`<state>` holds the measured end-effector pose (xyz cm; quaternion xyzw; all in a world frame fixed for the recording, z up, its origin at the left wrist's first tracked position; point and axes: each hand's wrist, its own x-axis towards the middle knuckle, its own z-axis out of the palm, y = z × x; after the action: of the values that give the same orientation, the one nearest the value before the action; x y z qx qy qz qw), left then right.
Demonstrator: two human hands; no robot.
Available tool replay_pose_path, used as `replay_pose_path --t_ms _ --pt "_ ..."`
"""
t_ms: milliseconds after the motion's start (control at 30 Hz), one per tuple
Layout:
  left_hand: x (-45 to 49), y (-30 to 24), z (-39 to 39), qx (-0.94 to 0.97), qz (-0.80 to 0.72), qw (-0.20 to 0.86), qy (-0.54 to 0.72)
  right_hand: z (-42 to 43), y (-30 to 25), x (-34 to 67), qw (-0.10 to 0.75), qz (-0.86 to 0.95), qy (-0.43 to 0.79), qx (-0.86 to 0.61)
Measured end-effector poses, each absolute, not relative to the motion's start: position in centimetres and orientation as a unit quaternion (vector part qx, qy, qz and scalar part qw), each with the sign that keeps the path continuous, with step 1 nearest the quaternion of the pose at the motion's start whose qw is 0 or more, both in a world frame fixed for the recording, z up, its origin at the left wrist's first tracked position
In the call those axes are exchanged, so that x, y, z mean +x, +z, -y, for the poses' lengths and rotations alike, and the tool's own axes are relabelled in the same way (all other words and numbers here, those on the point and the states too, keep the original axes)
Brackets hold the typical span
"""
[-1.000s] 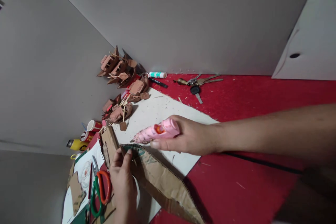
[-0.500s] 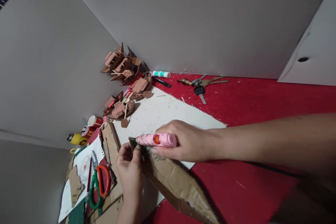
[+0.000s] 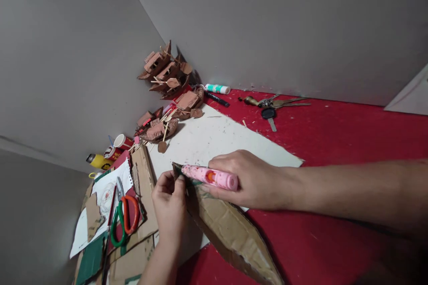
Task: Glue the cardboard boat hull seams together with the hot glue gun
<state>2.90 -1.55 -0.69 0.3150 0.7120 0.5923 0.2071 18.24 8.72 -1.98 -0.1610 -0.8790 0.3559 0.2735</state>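
Note:
My right hand [image 3: 249,180] is closed round a pink glue gun [image 3: 209,176], whose tip points left at the pointed end of a long brown cardboard piece [image 3: 230,231]. That cardboard stands on edge over a white sheet [image 3: 217,138] on the red table [image 3: 334,133]. My left hand [image 3: 169,205] pinches the cardboard's pointed end, right beside the glue gun's tip. The two hands are almost touching.
Small brown cardboard ship models [image 3: 167,71] are heaped in the wall corner. A glue tube [image 3: 217,88], a black pen [image 3: 217,99] and keys [image 3: 270,104] lie by the far wall. Green and orange scissors [image 3: 122,222], paper, cardboard scraps, cups [image 3: 118,141] and a yellow bottle [image 3: 98,160] crowd the left.
The glue gun has swung down from above the white sheet until its tip reaches the cardboard's end. My left hand keeps its pinch. The view has shifted left.

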Motion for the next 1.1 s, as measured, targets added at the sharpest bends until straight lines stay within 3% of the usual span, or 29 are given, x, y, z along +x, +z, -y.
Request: replay_pose_path --t_ms 200,300,467,667,767,867,1100 --pt "-0.1 -1.3 1.6 0.317 -0.706 0.161 0.613 -9.2 -1.6 19.2 0.289 0.886 0.326 -0.158" --pt "-0.8 -1.9 1.6 0.301 -0.697 0.179 0.626 -10.9 -0.9 19.5 0.305 0.889 0.246 -0.239" --pt "0.5 -2.9 1.8 0.297 -0.691 0.242 0.613 -14.4 -0.5 19.8 0.136 0.910 0.064 -0.386" --pt "2.3 -3.9 2.3 0.316 -0.678 0.277 0.603 -14.9 -0.3 20.8 0.024 0.925 0.024 -0.379" --pt "2.4 -4.4 2.3 0.342 -0.677 0.255 0.600 -12.9 0.6 20.9 0.085 0.928 0.031 -0.360" --pt "2.4 -4.7 2.2 0.363 -0.682 0.229 0.592 -10.3 0.9 19.2 0.188 0.933 0.137 -0.276" --pt "2.8 -4.8 2.1 0.374 -0.685 0.242 0.577 -8.6 -2.2 14.3 0.212 0.911 0.277 -0.220"
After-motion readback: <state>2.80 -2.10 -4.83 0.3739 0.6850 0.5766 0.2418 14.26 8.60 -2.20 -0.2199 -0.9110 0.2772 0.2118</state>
